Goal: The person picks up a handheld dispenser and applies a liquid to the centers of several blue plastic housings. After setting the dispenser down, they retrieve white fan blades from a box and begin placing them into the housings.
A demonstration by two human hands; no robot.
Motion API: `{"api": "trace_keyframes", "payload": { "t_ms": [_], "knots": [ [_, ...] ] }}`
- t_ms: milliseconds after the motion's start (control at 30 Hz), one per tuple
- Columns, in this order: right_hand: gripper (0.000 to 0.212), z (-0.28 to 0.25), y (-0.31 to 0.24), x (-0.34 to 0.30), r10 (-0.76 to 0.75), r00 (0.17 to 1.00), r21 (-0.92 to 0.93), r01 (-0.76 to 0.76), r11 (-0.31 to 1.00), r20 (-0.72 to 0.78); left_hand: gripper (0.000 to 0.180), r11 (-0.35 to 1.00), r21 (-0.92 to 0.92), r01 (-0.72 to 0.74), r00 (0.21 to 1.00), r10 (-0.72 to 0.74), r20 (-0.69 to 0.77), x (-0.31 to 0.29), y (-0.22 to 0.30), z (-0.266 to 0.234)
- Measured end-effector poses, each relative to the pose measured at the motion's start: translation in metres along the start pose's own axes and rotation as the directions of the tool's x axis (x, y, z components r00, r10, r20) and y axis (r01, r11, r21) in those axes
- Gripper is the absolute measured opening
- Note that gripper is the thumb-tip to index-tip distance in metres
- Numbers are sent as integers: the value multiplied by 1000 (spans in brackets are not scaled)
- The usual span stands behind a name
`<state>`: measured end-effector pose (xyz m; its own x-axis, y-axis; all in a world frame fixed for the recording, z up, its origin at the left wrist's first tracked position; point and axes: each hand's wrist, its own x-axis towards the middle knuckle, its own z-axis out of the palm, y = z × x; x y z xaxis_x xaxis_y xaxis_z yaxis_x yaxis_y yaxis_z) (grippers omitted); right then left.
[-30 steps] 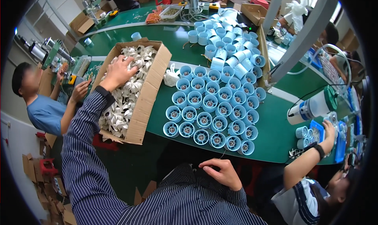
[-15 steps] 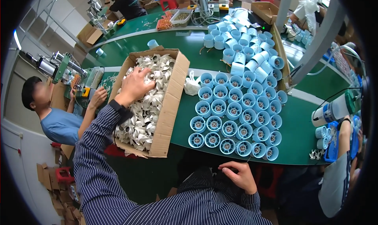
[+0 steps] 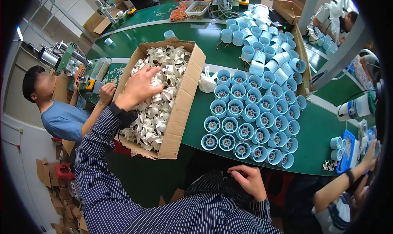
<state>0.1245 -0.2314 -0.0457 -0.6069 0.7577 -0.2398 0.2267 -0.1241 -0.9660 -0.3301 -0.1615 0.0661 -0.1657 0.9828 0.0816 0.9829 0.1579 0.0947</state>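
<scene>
My left hand (image 3: 141,86) reaches into an open cardboard box (image 3: 186,99), its fingers spread over a heap of small white bladed fan wheels (image 3: 153,123). The fingertips touch the heap; whether a piece sits under the palm is hidden. My right hand (image 3: 249,180) rests low by my lap, just off the table's near edge. Its fingers are loosely bent, thumb and forefinger apart, and I see nothing in it. Right of the box, light blue round cups (image 3: 241,150) with spoked insides stand in rows, mouths up.
Farther back, more blue cups (image 3: 258,56) lie piled along a cardboard edge. A white plastic bag (image 3: 207,81) sits between box and cups on the green table (image 3: 196,127). A co-worker (image 3: 61,119) works at a press on the left; another person's arm (image 3: 339,187) reaches in at right.
The view has turned a little, so box and cups appear farther right. My left hand stays over the fan wheels, and my right hand stays low. The right-hand co-worker's arm has swung outward.
</scene>
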Motion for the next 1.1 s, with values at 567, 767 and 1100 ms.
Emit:
{"api": "trace_keyframes", "payload": {
  "t_ms": [567, 767, 1100],
  "knots": [
    [15, -1, -16, -7, -121, 988, -49, 126, 991, 97, 54, -87, -996, -3, 935, -354, 28, -23, 24, -56],
    [22, 9, -52, 2, -236, 970, 5, 236, 972, 50, 56, -615, -781, 105, 989, -14, 145, -72, 121, -25],
    [23, -21, -95, 21, -536, 760, -328, 433, 840, -368, 57, -730, -533, 428, 898, 276, 343, -92, 232, 52]
  ]
}}
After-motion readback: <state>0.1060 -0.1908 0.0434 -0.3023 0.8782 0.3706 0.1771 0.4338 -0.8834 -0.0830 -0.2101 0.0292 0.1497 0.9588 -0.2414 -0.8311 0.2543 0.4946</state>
